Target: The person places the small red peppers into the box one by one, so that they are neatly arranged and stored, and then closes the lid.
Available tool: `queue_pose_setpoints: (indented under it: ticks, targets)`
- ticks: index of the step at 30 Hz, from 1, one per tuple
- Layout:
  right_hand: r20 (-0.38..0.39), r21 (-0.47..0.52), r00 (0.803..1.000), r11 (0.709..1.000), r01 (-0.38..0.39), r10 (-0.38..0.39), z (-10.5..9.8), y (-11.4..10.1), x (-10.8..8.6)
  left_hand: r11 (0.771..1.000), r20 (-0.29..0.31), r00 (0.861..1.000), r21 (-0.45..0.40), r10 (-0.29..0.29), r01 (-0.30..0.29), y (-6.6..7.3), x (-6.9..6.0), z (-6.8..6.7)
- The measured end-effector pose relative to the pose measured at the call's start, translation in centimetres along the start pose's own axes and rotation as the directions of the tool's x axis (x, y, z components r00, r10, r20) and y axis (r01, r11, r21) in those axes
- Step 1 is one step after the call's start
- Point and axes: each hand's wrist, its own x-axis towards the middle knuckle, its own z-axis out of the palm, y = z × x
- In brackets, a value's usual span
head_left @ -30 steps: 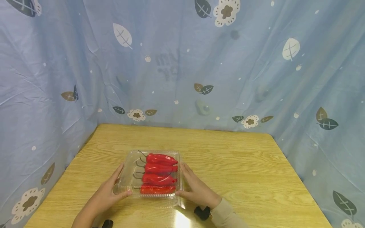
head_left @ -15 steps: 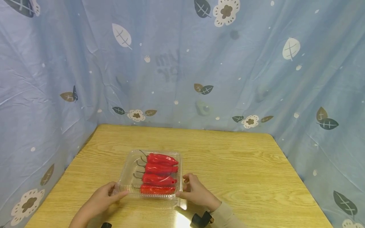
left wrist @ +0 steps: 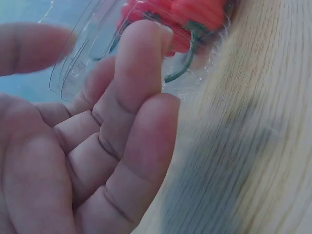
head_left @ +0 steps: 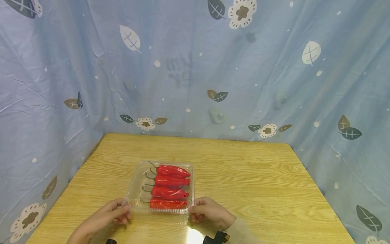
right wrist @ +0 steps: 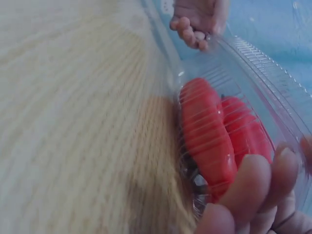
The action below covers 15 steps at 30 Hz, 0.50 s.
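A clear plastic clamshell box (head_left: 134, 191) lies on the table, left of the middle, its lid down. Inside, several red peppers (head_left: 170, 181) with green stems lie side by side, seen through the plastic. My left hand (head_left: 105, 215) pinches the box's near left corner. In the left wrist view the rim passes between the thumb and curled fingers (left wrist: 139, 68). At the near right corner, my right hand (head_left: 211, 211) grips the rim with the thumb on top and fingers curled beneath. The right wrist view shows fingertips (right wrist: 251, 183) beside the ridged plastic wall.
The wooden table (head_left: 253, 189) extends to the right of the box and behind it. A blue curtain (head_left: 189, 67) with leaf and flower prints hangs around the back and both sides. A black strap (head_left: 216, 238) sits at the right wrist.
Both hands have slid from the box's sides towards its near corners, and their spread fingers have curled in at the rim. The box and peppers have stayed almost in place.
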Motion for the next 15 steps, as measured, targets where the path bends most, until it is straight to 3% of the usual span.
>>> queue_pose_setpoints:
  ticks: [7,15]
  targets:
    - [0.007,0.052,1.0,0.999,-0.005,0.005,0.04,-0.08,0.04,0.998,-0.015,0.998,-0.031,-0.062,0.061,0.19,0.05,-0.02]
    - [0.013,0.051,1.0,0.999,-0.002,0.001,-0.02,0.13,0.09,0.996,-0.061,0.995,-0.041,-0.084,0.082,0.45,0.17,0.29]
